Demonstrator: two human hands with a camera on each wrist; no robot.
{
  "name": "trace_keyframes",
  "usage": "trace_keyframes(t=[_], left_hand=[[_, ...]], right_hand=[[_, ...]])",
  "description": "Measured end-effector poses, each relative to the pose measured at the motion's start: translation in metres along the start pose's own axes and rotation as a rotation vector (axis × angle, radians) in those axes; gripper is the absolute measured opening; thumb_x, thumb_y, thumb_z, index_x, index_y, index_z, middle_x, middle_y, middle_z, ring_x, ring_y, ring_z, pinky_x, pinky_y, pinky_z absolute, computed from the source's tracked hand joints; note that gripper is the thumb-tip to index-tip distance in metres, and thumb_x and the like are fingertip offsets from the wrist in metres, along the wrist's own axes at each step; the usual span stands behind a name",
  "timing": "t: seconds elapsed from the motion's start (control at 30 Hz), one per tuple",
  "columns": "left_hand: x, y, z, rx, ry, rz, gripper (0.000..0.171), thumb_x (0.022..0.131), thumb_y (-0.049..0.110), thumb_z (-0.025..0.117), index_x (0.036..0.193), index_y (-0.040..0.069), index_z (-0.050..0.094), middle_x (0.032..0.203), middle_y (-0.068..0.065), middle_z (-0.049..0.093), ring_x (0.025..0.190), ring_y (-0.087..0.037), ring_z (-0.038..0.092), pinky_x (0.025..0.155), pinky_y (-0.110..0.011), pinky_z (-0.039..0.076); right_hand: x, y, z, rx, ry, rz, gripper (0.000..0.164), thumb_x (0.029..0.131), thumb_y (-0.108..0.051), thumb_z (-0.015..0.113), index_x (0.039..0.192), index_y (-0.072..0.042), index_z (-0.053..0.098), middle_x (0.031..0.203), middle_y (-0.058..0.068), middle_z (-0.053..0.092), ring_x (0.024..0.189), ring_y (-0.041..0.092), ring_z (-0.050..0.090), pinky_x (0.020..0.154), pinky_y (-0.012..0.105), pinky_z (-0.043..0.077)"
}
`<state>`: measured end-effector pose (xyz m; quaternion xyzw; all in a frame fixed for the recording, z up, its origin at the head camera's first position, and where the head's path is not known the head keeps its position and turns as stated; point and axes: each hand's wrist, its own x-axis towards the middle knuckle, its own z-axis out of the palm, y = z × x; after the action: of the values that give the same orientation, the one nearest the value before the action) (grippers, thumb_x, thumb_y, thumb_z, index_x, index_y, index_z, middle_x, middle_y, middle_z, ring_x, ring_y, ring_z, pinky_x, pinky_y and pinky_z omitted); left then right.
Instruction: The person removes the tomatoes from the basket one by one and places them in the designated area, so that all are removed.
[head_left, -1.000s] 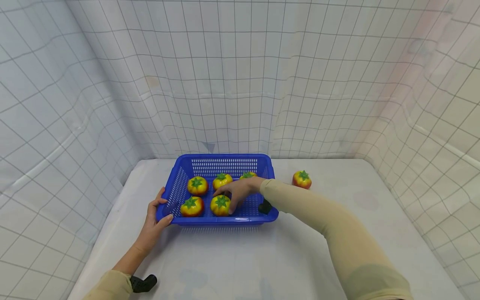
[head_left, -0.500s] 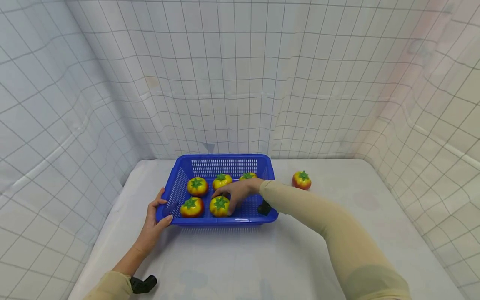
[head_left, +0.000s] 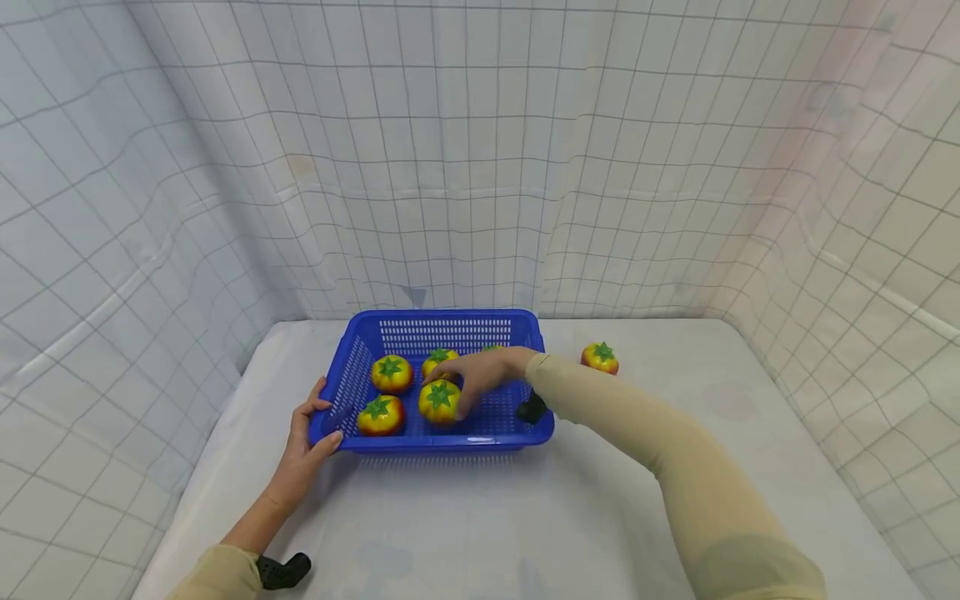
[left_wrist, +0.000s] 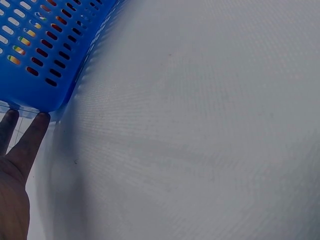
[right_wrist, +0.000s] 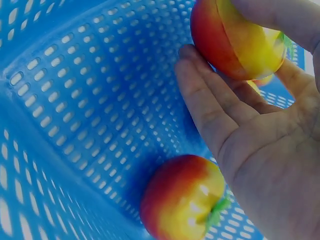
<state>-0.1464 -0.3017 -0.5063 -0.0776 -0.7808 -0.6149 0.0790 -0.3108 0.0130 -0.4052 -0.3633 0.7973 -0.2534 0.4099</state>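
Four other fruits (head_left: 392, 375) lie near the fruit (head_left: 439, 403) grasped by the right hand (head_left: 483, 372) inside the basket (head_left: 450, 441) the left hand (head_left: 302, 442) grips.

Right hand (head_left: 483, 372) is higher, fruit (head_left: 439, 404) goes up with it. Wrist hides more of back fruit (head_left: 492, 347).

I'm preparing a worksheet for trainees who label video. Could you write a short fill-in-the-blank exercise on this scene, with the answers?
1. While the left hand grips the rim of the rectangular blue plastic basket, the right hand holds a round red-and-yellow fruit whose leafy top is coloured ____.
2. On the white table outside the basket, the number of such fruits is ____.
3. In the head view, that lone fruit lies to the basket's ____.

Missing words: green; one; right.
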Motion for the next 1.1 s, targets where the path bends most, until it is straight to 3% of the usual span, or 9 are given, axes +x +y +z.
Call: trace_keyframes(t=[0.33,0.53,0.63,0.9,1.1], left_hand=[[-0.002,0.004,0.001,-0.007,0.004,-0.001,0.047,0.102,0.009,0.052,0.139,0.009,0.023,0.172,0.003,-0.001,0.153,-0.047,0.003,0.099,-0.010,0.035],[-0.003,0.006,0.002,0.000,0.011,0.028,0.046,0.102,0.006,0.051,0.139,0.007,0.025,0.172,0.001,0.001,0.153,-0.045,0.002,0.102,-0.008,0.031],[-0.003,0.006,0.002,0.006,0.011,0.040,0.046,0.102,0.004,0.051,0.139,0.005,0.025,0.172,0.000,0.002,0.154,-0.044,0.001,0.103,-0.008,0.029],[-0.003,0.007,0.002,0.023,0.009,0.005,0.048,0.102,0.007,0.052,0.141,0.006,0.023,0.172,0.002,0.001,0.154,-0.044,0.001,0.101,-0.010,0.032],[-0.002,0.007,0.002,0.021,0.010,0.001,0.047,0.103,0.007,0.051,0.141,0.008,0.024,0.172,0.003,0.000,0.153,-0.046,0.001,0.100,-0.009,0.033]], right_hand=[[-0.025,0.002,-0.020,-0.003,0.045,-0.105,0.076,0.085,-0.026,0.080,0.151,-0.038,0.045,0.152,-0.004,0.042,0.133,0.020,0.042,0.111,0.045,0.038],[-0.039,0.005,-0.029,0.049,0.051,-0.152,0.078,0.085,-0.023,0.078,0.154,-0.033,0.044,0.149,-0.003,0.043,0.131,0.020,0.043,0.108,0.040,0.041],[-0.047,0.008,-0.032,0.049,0.072,-0.154,0.080,0.084,-0.025,0.078,0.155,-0.034,0.042,0.151,-0.005,0.040,0.132,0.020,0.043,0.108,0.041,0.041],[-0.074,0.012,-0.046,0.080,0.144,-0.105,0.077,0.082,-0.026,0.080,0.147,-0.051,0.045,0.157,-0.003,0.035,0.137,0.019,0.040,0.111,0.047,0.038],[-0.091,0.022,-0.054,0.159,0.140,-0.116,0.080,0.082,-0.026,0.081,0.150,-0.047,0.043,0.160,-0.001,0.031,0.144,0.022,0.034,0.110,0.050,0.040]])
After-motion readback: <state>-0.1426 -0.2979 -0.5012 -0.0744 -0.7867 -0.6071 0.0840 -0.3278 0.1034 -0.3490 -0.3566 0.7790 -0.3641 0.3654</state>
